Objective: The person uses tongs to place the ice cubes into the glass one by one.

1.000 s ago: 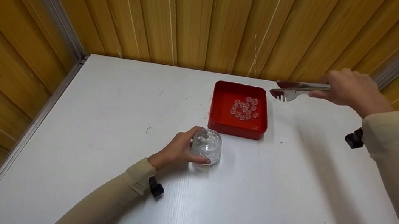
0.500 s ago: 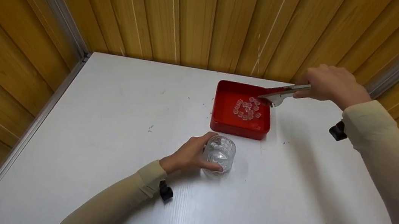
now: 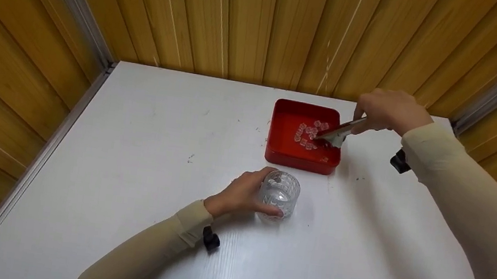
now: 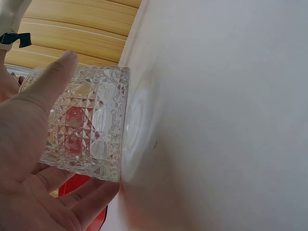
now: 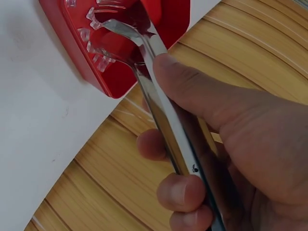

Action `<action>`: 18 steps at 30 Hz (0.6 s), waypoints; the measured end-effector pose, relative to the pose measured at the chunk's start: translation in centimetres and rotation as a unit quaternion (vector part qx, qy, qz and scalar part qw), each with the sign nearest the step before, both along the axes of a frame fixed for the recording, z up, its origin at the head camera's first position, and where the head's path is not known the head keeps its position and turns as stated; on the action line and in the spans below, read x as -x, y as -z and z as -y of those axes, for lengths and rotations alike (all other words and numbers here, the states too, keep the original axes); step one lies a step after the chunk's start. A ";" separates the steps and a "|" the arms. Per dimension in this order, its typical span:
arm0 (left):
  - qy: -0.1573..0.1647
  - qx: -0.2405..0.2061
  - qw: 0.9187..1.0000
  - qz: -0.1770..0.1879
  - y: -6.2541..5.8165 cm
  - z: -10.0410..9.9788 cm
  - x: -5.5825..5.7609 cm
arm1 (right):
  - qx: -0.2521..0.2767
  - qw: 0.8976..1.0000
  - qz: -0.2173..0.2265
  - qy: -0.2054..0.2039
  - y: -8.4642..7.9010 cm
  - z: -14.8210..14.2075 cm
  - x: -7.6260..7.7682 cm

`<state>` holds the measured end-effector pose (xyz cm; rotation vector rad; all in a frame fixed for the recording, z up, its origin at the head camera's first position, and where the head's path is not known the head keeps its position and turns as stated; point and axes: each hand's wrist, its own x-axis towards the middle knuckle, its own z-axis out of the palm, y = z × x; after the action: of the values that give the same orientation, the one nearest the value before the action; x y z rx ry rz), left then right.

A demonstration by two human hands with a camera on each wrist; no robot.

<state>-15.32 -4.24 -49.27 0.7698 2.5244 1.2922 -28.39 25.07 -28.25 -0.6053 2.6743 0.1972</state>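
My left hand [image 3: 244, 196] grips a cut-glass tumbler [image 3: 280, 194], thumb on the near side and fingers round the far side. The left wrist view shows the tumbler's patterned wall [image 4: 91, 118] close up, its base by the white tabletop. My right hand [image 3: 387, 111] holds metal tongs [image 3: 340, 133], whose tips reach down into a red square tray [image 3: 300, 161]. Small clear ice-like cubes [image 3: 311, 130] lie in the tray. In the right wrist view, thumb and fingers wrap the tong arms [image 5: 166, 115], with the tips among the cubes. Whether a cube sits between the tips cannot be made out.
The white table [image 3: 157, 147] backs onto a wood-panelled wall [image 3: 243, 25]. Metal frame posts [image 3: 75, 4] stand at the corners. The tray lies just beyond the tumbler, near the table's back edge.
My right hand has brought the tongs leftward and down, from right of the tray to among the cubes. In the head view, the left hand and tumbler have shifted right.
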 end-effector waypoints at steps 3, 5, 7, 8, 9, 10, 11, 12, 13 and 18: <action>0.002 0.004 1.000 0.004 -0.1 -0.1 0.0 | -0.009 1.000 0.003 0.001 0.2 0.6 0.0; 0.002 0.007 1.000 0.006 -0.2 -0.1 0.0 | -0.017 1.000 0.005 0.001 0.2 1.1 0.1; 0.002 0.009 1.000 0.005 -0.2 -0.2 -0.1 | -0.031 1.000 0.004 -0.002 0.2 1.6 0.1; 0.002 0.011 1.000 0.001 -0.3 -0.2 -0.1 | -0.038 0.999 0.004 -0.004 0.2 1.8 0.2; 0.003 0.012 1.000 -0.004 -0.3 -0.2 -0.1 | -0.046 0.999 0.003 -0.004 0.2 2.1 0.3; 0.004 0.014 1.000 -0.010 -0.3 -0.2 -0.1 | -0.052 0.999 0.003 -0.005 0.3 2.3 0.3; 0.004 0.016 1.000 -0.016 -0.3 -0.2 0.0 | -0.057 0.998 0.003 -0.005 0.3 2.5 0.3; 0.004 0.019 1.000 -0.022 -0.3 -0.2 0.0 | -0.062 0.998 0.002 -0.006 0.4 2.7 0.4; 0.004 0.021 0.999 -0.026 -0.3 -0.2 0.0 | -0.066 0.998 0.001 -0.007 0.4 2.9 0.4; -0.001 0.022 1.000 -0.021 -0.3 -0.1 -0.1 | -0.082 0.997 -0.008 -0.013 1.1 3.6 0.4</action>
<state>-15.20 -4.14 -49.00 0.7925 2.5781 1.2281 -28.79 21.47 -29.31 -0.5882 2.6341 0.4263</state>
